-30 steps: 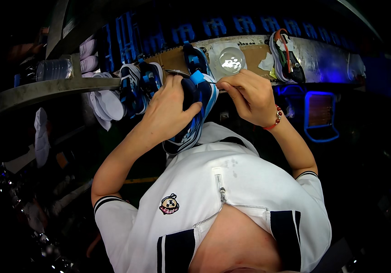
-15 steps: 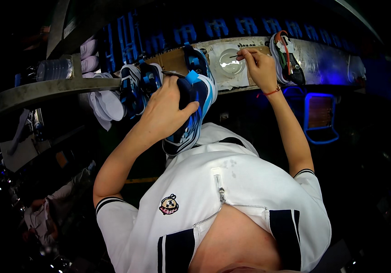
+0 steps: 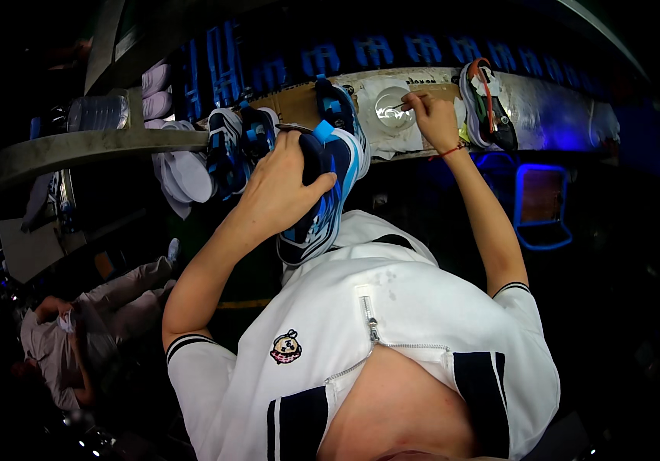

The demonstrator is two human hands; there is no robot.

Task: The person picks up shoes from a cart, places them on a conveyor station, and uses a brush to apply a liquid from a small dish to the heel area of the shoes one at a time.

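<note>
My left hand (image 3: 274, 183) grips a navy and light-blue sneaker (image 3: 343, 157) with a white sole, held tilted close to my body. A thin, dark pointed piece (image 3: 293, 127) shows by those fingers; its kind is unclear. My right hand (image 3: 439, 123) pinches a thin stick-like tool (image 3: 400, 106), its tip over a round, pale, shallow dish (image 3: 388, 117) on the bench. Whether the tip touches the dish's contents cannot be made out. Behind the held shoe, another blue sneaker (image 3: 335, 101) rests on the bench.
More blue sneakers (image 3: 226, 150) stand left of my left hand, beside pale shoe soles (image 3: 190, 175). A black sneaker with orange trim (image 3: 488, 107) sits right of my right hand. A metal bar (image 3: 107, 143) crosses at left. A blue-framed stool (image 3: 542, 206) stands below the bench; another person (image 3: 88, 330) is at lower left.
The view has shifted slightly, showing more of the person at lower left. My right hand has lowered a little, keeping the stick over the dish. My left hand keeps its hold on the sneaker.
</note>
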